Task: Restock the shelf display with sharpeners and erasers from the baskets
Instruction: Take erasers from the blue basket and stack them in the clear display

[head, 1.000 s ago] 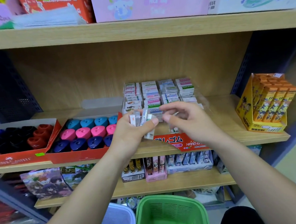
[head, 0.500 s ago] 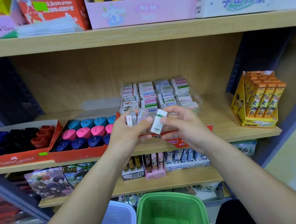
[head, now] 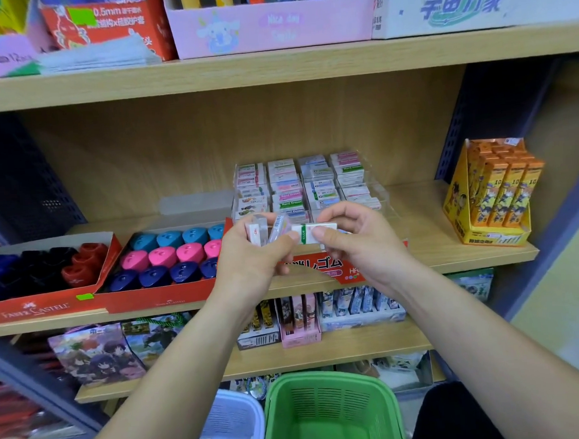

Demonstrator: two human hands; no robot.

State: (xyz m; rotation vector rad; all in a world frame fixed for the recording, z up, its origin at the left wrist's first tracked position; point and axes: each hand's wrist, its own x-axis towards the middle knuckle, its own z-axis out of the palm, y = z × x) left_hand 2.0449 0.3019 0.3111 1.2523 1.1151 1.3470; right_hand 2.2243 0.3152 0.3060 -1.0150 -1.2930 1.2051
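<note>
1. A shelving unit of light wood [head: 177, 151] fills the view. It has dark blue perforated metal side panels [head: 477, 115], and a pale yellowish floor [head: 571, 305] shows at the right.
2. The middle shelf board [head: 427, 245] carries the display goods. The upper shelf board [head: 273, 69] holds pink, red and white cardboard boxes.
3. A green plastic basket [head: 326, 375] stands low in front of the shelves. A pale blue plastic basket [head: 237, 395] is just beside it on the left.
4. Two red cardboard trays stand side by side on the left part of the middle board. One [head: 34, 308] holds black and red sharpeners; the other [head: 158, 298] holds rows of blue, pink and navy sharpeners [head: 164, 256].
5. An orange and yellow display box [head: 491, 195] stands at the right end of the board.
6. A clear plastic stepped rack of small boxed erasers [head: 299, 185] stands behind the hands.
7. A red card box with white Japanese letters [head: 321, 268] is partly hidden under the hands.
8. The left hand [head: 250, 258] is curled around a few small wrapped erasers [head: 262, 232], held upright.
9. The right hand [head: 359, 242] pinches a white eraser with a green band [head: 315, 233], held level above the red card box, in front of the rack. The left thumb lies at its left end.
</note>
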